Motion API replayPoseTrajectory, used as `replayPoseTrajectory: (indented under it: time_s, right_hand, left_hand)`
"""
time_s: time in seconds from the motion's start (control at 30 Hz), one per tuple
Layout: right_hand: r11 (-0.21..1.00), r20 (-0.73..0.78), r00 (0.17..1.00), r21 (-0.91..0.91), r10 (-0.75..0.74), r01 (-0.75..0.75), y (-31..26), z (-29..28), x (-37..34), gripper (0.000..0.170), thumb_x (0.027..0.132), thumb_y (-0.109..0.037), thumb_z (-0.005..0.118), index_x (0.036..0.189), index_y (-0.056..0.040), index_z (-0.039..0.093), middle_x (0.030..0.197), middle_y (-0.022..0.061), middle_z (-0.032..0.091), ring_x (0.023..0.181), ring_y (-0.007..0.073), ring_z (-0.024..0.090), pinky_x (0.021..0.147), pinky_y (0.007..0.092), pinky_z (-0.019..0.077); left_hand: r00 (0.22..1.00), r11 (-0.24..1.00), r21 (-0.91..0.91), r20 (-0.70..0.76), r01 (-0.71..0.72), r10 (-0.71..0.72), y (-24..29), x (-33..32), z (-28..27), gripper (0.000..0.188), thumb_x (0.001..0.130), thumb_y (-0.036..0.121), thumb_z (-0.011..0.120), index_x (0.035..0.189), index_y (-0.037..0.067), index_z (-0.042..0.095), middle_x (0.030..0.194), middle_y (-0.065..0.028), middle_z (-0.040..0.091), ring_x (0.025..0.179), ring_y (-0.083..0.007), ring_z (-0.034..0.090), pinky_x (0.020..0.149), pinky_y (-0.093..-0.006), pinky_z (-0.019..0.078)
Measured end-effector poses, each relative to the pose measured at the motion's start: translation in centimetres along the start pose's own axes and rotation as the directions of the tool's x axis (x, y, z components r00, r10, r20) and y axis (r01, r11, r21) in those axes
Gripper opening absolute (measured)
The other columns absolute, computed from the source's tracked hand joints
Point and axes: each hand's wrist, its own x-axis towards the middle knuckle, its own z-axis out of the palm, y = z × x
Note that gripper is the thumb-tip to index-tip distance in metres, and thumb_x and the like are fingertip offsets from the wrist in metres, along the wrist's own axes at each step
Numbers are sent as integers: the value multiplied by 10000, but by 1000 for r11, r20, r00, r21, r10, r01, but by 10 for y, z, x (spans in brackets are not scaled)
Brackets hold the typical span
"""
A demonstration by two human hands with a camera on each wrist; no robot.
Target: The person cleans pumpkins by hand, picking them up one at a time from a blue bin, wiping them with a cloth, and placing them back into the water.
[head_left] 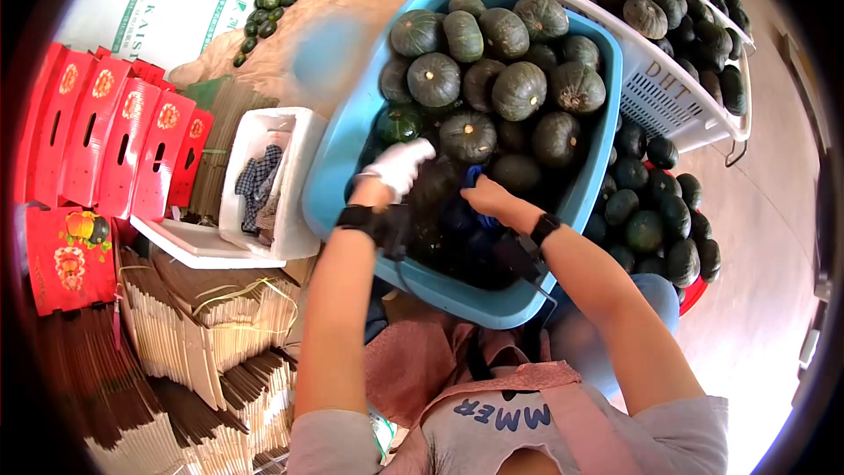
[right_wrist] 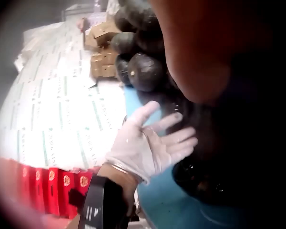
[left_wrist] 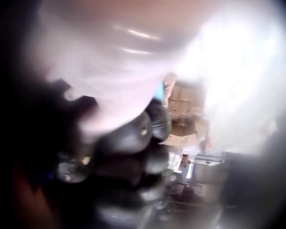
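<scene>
Dark green pumpkins (head_left: 519, 91) are heaped in a large blue tub (head_left: 343, 145) in front of the person. My left hand (head_left: 400, 167), in a white glove, is over the tub's left side, close to the nearest pumpkins. The right wrist view shows this left hand (right_wrist: 150, 145) with fingers spread and nothing in the palm. A blue cloth (head_left: 473, 176) shows at the fingers of my right hand (head_left: 491, 200), which grips it low in the tub. Shadow hides much of the tub's near end. The left wrist view is blurred, with pumpkins (left_wrist: 128, 136) below the glove.
White crates (head_left: 673, 92) of pumpkins stand at the back right, with a red container (head_left: 694, 295) of more pumpkins below. Left of the tub are a white foam box (head_left: 303, 154), red cartons (head_left: 127, 136) and stacked flattened cardboard (head_left: 220, 325). Small pumpkins (head_left: 264, 13) lie behind.
</scene>
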Motion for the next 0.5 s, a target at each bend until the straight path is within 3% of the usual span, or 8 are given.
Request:
replayPoseTrajectory:
  time_s: [0.03,0.07,0.13,0.27,0.3,0.37,0.43,0.5]
  right_hand:
    - [989,253,965,104,74,-103,-11,-14,-6,646,904,-350,566,1361,75,401,1364,261,486,1258,378,476,1002,448,387]
    - [993,326,941,47,87,-108,1,-9,15,677,936,-405,516,1404,58,359,1443,241,408,1327,394,392,1034,498,355]
    - [822,197,910,391,365,-414,-16,-9,16,715,957,-469,459,1442,35,307,1504,237,311,1384,421,287,1062,584,289]
    - [786,180,934,504,310,-358,-10,-9,15,751,959,-519,427,1466,12,267,1541,228,237,1408,441,214,1090,612,223]
    - [715,124,921,595,369,-366,-21,-18,-11,724,968,-513,421,1446,19,307,1523,211,287,1394,415,262,1066,593,279]
    - [641,71,902,680,426,-357,-13,-19,-33,700,977,-507,415,1426,25,347,1506,195,337,1381,390,309,1041,574,336]
    - [63,164,986,985,-21,-163,19,-9,-34,589,1012,-446,388,1388,6,430,1422,135,472,1318,268,427,1025,428,392]
    - [235,12,993,972,-119,17,28,6,-57,560,1018,-424,391,1377,2,446,1366,117,518,1271,212,462,1024,365,383]
  left_hand:
    - [954,735,608,220,-299,206,-22,13,14,341,966,335,417,1235,204,582,1074,-233,631,1102,-318,591,972,-432,424]
    - [980,906,416,199,-72,-14,-54,47,33,743,779,538,615,1249,-35,555,1237,-244,592,1117,-358,604,934,-426,456]
    - [852,846,112,-15,522,-524,29,10,51,872,705,609,665,1257,-58,561,1250,-239,593,1128,-348,598,950,-393,451]
    - [927,925,70,-12,374,-374,-23,40,84,910,660,685,685,1248,-2,587,1204,-198,632,1078,-262,627,898,-387,476]
    - [939,866,425,89,265,-331,4,27,77,608,855,351,622,1403,136,469,1387,-102,526,1233,-287,532,980,-355,421]
    - [938,941,268,220,205,-267,-51,57,70,680,825,-11,562,1447,213,406,1430,-126,475,1266,-289,502,1033,-338,390]
    - [898,919,-113,288,378,-333,-10,11,53,616,851,123,578,1439,206,416,1416,-107,492,1286,-281,473,1063,-397,353]
    - [857,674,-531,342,514,-385,17,-33,42,583,877,258,593,1432,200,426,1401,-88,509,1307,-274,444,1092,-457,315]
